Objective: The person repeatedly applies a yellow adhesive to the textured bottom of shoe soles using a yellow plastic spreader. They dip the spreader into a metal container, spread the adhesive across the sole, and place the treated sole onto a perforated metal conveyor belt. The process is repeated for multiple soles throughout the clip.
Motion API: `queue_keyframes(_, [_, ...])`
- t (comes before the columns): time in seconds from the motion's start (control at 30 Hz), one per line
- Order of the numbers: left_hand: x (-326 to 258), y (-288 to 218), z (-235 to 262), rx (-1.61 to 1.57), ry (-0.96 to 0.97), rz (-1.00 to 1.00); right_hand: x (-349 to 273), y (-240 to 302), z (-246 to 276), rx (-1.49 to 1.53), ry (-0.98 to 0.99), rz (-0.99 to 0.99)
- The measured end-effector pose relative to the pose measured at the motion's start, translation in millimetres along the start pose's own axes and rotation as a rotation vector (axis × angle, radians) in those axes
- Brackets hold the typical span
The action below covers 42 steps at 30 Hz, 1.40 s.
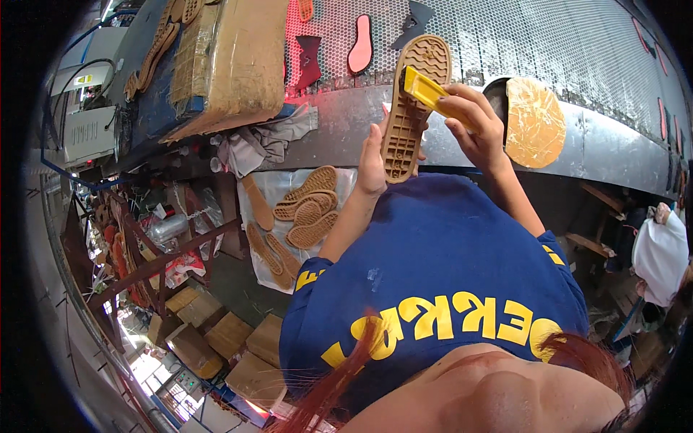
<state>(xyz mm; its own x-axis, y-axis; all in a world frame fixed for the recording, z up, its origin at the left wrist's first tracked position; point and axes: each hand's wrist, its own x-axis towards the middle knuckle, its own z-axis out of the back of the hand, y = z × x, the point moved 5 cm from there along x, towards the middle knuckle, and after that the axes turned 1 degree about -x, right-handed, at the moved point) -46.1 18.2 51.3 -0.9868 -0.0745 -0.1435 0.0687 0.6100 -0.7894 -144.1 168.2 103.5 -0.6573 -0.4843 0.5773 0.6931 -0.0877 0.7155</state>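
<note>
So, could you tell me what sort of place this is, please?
Most likely a shoe-making workshop. The left hand holds a tan rubber shoe sole, more soles lie heaped on a sheet below, and cut insole shapes rest on a perforated metal bed.

Cluttered workshop: perforated metal conveyor bench (548,50), cardboard boxes (216,339) on grey floor (238,281) (daylight lower left).

both forearms raised before the chest, left hand (372,164) cupped upright, right hand (473,123) curled in a pinching grip.
</note>
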Motion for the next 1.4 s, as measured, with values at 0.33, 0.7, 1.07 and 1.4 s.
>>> queue_keyframes(0.33, [4,1,1,-0.255,0.018,0.046,-4,0,-5,-0.035,-0.056,0.003])
queue_keyframes(0.7, [2,-2,3,-0.113,0.036,0.064,10,-7,-4,-0.048,-0.088,0.039])
queue_keyframes(1.07, [7,-11,13,-0.187,-0.153,0.086,-17,14,-35,0.073,0.157,0.083])
queue_keyframes(1.4, [17,-10,30,-0.256,-0.220,0.079,-21,21,-35,0.149,0.178,0.116])
